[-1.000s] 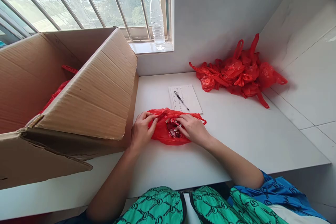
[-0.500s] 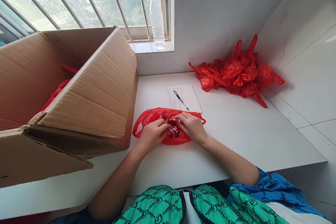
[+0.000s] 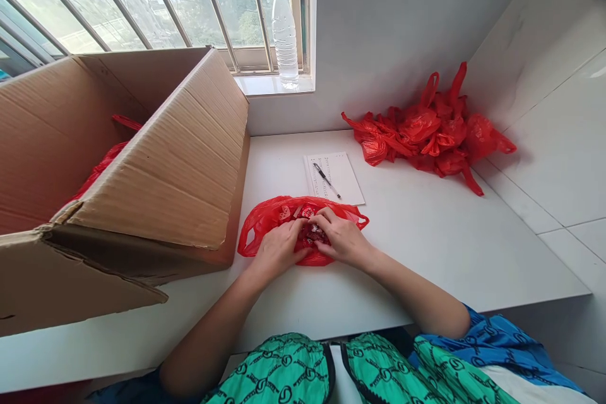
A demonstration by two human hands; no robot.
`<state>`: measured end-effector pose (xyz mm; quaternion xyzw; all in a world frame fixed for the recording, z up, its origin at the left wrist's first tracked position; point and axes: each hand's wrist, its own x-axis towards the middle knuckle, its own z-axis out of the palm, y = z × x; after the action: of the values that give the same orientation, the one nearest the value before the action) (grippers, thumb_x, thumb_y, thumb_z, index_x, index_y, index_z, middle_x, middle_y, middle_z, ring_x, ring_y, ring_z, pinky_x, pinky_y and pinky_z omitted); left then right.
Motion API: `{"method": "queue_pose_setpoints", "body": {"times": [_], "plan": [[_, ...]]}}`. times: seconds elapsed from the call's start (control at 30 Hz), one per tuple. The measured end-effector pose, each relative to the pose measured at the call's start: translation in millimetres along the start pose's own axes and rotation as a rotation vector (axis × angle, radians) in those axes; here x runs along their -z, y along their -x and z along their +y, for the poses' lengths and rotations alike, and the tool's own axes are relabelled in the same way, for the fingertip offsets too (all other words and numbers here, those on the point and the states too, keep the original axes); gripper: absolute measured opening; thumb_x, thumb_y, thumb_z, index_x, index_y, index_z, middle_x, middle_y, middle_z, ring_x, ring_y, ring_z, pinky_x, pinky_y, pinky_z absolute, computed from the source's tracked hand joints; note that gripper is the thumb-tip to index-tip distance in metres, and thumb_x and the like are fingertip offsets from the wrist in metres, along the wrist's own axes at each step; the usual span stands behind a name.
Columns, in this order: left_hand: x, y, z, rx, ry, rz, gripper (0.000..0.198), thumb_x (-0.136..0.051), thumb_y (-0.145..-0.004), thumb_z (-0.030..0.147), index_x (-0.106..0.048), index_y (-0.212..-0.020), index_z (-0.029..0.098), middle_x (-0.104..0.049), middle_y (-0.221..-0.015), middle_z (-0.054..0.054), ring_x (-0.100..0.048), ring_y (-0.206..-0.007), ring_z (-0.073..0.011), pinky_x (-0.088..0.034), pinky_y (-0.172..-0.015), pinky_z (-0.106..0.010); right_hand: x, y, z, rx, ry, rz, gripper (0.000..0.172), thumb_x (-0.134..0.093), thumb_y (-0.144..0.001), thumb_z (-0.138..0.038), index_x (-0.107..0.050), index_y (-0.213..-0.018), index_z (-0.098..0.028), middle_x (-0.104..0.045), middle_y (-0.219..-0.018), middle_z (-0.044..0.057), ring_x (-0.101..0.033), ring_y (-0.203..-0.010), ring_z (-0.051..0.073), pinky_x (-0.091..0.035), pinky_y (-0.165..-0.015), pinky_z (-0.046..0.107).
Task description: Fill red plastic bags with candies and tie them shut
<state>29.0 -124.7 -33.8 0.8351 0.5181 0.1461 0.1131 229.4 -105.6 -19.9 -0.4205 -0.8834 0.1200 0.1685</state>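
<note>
A red plastic bag [image 3: 262, 219] lies on the white table with its mouth spread open. Small shiny red packets [image 3: 310, 237] show inside it, too small to read. My left hand [image 3: 279, 246] grips the bag's near left side, thumb and fingers bent around the opening. Opposite it, my right hand [image 3: 346, 238] is closed on the right side of the mouth, its fingertips among the packets. What lies under the fingers is partly hidden. Just beyond the bag, a notebook [image 3: 348, 180] with handwriting carries a black pen [image 3: 326, 179].
A large open cardboard box [image 3: 165, 158] stands at my left, with red plastic [image 3: 101, 167] inside. Tied red bags [image 3: 426, 129] are heaped in the far right corner. A clear bottle [image 3: 285, 38] stands on the sill by the barred window. The table's [image 3: 449, 246] near edge runs before me.
My hands have shifted within the bag's mouth, my left thumb lower now. The bag's far side has opened back, showing more red packets with pale print. The notebook and pen have stayed put.
</note>
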Motion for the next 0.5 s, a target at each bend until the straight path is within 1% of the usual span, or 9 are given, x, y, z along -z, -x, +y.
{"method": "queue_pose_setpoints", "body": {"times": [0.07,0.1,0.2,0.3,0.4,0.43,0.5], "plan": [[2.1,0.2,-1.8,0.012,0.050,0.010,0.050,-0.065,-0.083,0.024,-0.047,-0.130,0.022,-0.067,-0.115,-0.006,-0.066,-0.101,-0.0238,-0.051,-0.073,-0.031,3.0,-0.2,2.8,-0.046,-0.074,0.026,0.035,-0.061,-0.085,-0.020,-0.055,-0.119,-0.023,-0.061,-0.116,0.006,-0.065,-0.081,0.017,-0.048,-0.063,0.027],[3.4,0.2,-2.6,0.019,0.063,0.012,0.049,-0.063,-0.083,0.022,-0.048,-0.130,0.022,-0.068,-0.112,-0.005,-0.066,-0.099,-0.0231,-0.050,-0.071,-0.030,4.7,-0.5,4.7,-0.067,-0.115,0.047,0.032,-0.059,-0.086,-0.019,-0.055,-0.118,-0.023,-0.063,-0.115,0.005,-0.065,-0.082,0.017,-0.050,-0.067,0.029],[7.6,-0.3,-4.5,0.045,0.077,0.013,0.046,-0.057,-0.085,0.016,-0.049,-0.129,0.022,-0.070,-0.097,-0.002,-0.068,-0.087,-0.0213,-0.046,-0.061,-0.027,9.7,-1.9,11.4,-0.110,-0.219,0.127,0.024,-0.052,-0.090,-0.015,-0.059,-0.112,-0.023,-0.068,-0.109,0.004,-0.067,-0.086,0.018,-0.051,-0.074,0.031],[10.7,-0.7,-5.1,0.066,0.117,0.040,0.041,-0.054,-0.087,0.016,-0.050,-0.127,0.023,-0.070,-0.089,0.001,-0.067,-0.080,-0.0189,-0.042,-0.056,-0.025,15.0,-2.8,16.3,-0.123,-0.323,0.157,0.021,-0.049,-0.091,-0.012,-0.062,-0.103,-0.022,-0.071,-0.102,0.003,-0.068,-0.086,0.018,-0.052,-0.076,0.031],[12.1,0.1,-4.2,0.044,0.186,0.096,0.032,-0.054,-0.092,0.026,-0.052,-0.124,0.023,-0.070,-0.095,0.000,-0.067,-0.080,-0.0170,-0.045,-0.061,-0.025,20.7,-2.4,17.3,-0.152,-0.476,0.133,0.017,-0.051,-0.091,-0.013,-0.063,-0.100,-0.023,-0.072,-0.096,0.001,-0.069,-0.081,0.016,-0.054,-0.074,0.029],[12.0,0.4,-3.6,0.028,0.191,0.111,0.030,-0.053,-0.094,0.031,-0.053,-0.123,0.023,-0.070,-0.101,-0.001,-0.067,-0.082,-0.0168,-0.047,-0.064,-0.026,22.4,-2.0,16.9,-0.157,-0.503,0.130,0.017,-0.051,-0.092,-0.014,-0.063,-0.100,-0.023,-0.072,-0.095,0.000,-0.068,-0.080,0.015,-0.053,-0.073,0.029],[10.5,0.9,-2.2,-0.005,0.160,0.124,0.027,-0.052,-0.095,0.036,-0.056,-0.120,0.024,-0.067,-0.113,-0.003,-0.067,-0.086,-0.0175,-0.048,-0.066,-0.026,24.6,-1.1,16.0,-0.146,-0.483,0.128,0.016,-0.052,-0.092,-0.015,-0.063,-0.099,-0.023,-0.072,-0.094,0.000,-0.067,-0.080,0.015,-0.052,-0.072,0.029]]}}
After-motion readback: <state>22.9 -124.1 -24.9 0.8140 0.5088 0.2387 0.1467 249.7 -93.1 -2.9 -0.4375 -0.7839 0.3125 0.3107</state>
